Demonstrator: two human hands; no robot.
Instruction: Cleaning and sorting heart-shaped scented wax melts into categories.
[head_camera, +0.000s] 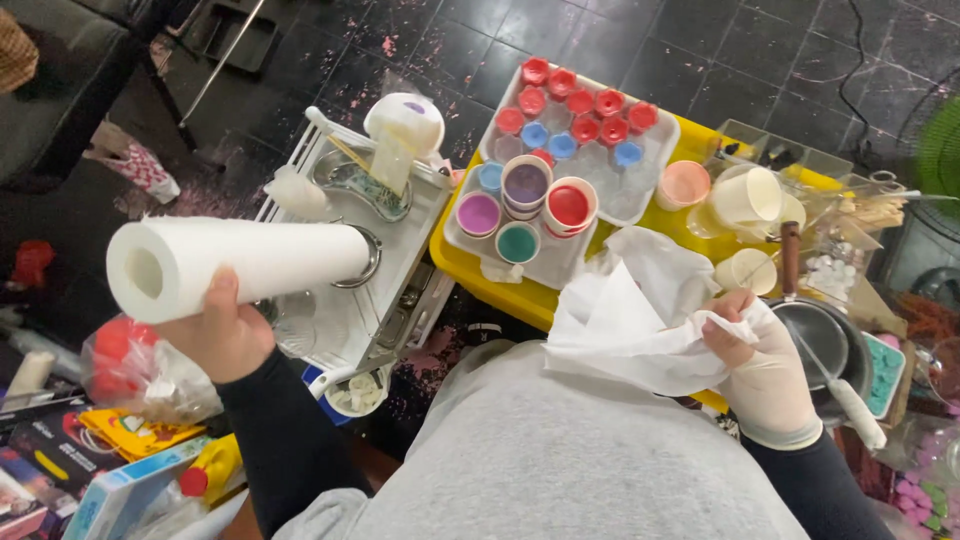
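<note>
White and soft, the paper towel roll (240, 265) looks light and crushable, gripped around its near end by the left hand (222, 335), while the gloved right hand (765, 375) clutches a torn sheet (630, 320).

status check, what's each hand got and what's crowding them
Left hand grips paper towel roll, raised. Right hand, gloved, clutches torn white sheet. Tray of paint cups and small pan close by.
</note>
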